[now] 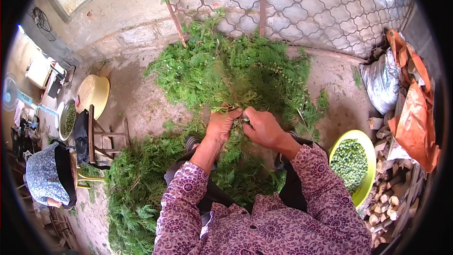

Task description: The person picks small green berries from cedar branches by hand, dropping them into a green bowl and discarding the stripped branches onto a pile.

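My left hand (221, 125) is closed around the stem end of a leafy evergreen branch (236, 98), whose feathery sprays reach away from me. My right hand (265, 127) is closed right beside it, thumb and fingers pinched together close to the stem; what lies between those fingertips is hidden. Beyond both hands spreads a large heap of cut evergreen branches (188, 73), some bearing small pale-green cones. To the right, a yellow-green basin (372, 163) holds many small green cones (348, 166).
More branches (137, 198) lie at left and between my legs. A wire lattice (316, 4) stands behind the heap. Firewood (389, 198), a white sack (381, 82) and orange sheeting (415, 123) are at right. At left are a wooden stool (106, 137), a yellow tub (96, 95) and another person (47, 172).
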A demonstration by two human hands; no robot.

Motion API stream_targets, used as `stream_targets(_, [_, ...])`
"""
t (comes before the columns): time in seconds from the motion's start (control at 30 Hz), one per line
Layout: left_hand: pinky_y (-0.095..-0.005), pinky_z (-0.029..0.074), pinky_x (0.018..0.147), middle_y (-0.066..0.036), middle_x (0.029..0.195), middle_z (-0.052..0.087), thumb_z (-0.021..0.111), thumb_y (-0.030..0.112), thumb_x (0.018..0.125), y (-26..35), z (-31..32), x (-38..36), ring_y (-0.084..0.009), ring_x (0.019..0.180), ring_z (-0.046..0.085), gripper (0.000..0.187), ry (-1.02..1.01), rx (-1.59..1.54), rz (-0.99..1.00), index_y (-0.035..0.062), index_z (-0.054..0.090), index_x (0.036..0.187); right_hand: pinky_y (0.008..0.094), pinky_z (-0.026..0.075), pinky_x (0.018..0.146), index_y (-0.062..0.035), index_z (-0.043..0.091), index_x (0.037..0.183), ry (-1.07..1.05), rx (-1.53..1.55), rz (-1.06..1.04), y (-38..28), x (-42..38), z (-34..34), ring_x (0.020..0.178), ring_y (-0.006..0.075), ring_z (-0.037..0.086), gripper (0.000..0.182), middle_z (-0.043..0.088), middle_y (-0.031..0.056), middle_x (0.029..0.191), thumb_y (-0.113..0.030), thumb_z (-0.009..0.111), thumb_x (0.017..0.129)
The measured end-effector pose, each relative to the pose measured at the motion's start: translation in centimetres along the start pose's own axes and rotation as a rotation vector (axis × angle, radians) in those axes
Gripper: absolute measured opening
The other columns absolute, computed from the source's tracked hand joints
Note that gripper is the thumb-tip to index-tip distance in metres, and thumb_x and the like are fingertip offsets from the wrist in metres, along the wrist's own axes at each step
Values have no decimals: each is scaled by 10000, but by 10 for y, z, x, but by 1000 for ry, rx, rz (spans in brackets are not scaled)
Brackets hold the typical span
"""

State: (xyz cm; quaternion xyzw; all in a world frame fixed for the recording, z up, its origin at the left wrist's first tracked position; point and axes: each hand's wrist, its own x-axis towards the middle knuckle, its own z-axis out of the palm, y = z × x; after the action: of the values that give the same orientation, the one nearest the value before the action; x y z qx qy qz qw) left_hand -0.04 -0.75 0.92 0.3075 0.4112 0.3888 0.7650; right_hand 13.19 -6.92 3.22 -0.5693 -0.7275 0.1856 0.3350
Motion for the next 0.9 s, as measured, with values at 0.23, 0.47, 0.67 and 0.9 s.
stream_targets(0.23, [-305, 444, 658, -61, 781, 585, 634, 12, 719, -8, -4, 8, -160, 706, 548, 151, 69, -41, 55, -2, 564, 853, 364, 368, 457, 17, 445, 802, -91, 215, 33, -3, 1, -12, 475, 278, 498, 179, 504, 145, 587, -105, 534, 705])
stream_targets(0.47, [-290, 437, 579, -24, 804, 541, 611, 53, 767, 8, -7, 8, -157, 713, 512, 171, 40, -186, 56, 68, 517, 909, 204, 291, 382, -41, 485, 838, -335, 1160, 418, -9, -4, -41, 446, 61, 414, 70, 487, 16, 617, -86, 481, 785])
stream_targets(0.67, [-303, 413, 650, -18, 813, 544, 631, 127, 774, 14, 3, -1, -145, 756, 505, 175, 98, -75, -14, 73, 519, 898, 174, 273, 356, -64, 491, 863, -271, 1541, 505, -1, -2, -48, 447, 78, 422, 65, 540, 60, 688, -106, 451, 834])
stream_targets(0.9, [-314, 380, 757, -23, 849, 555, 643, 145, 769, -1, -8, 10, -150, 798, 491, 204, -14, -91, 111, 59, 524, 911, 172, 293, 359, -62, 508, 834, -216, 1605, 504, 11, 0, -43, 479, 92, 446, 76, 550, 91, 731, -125, 467, 843])
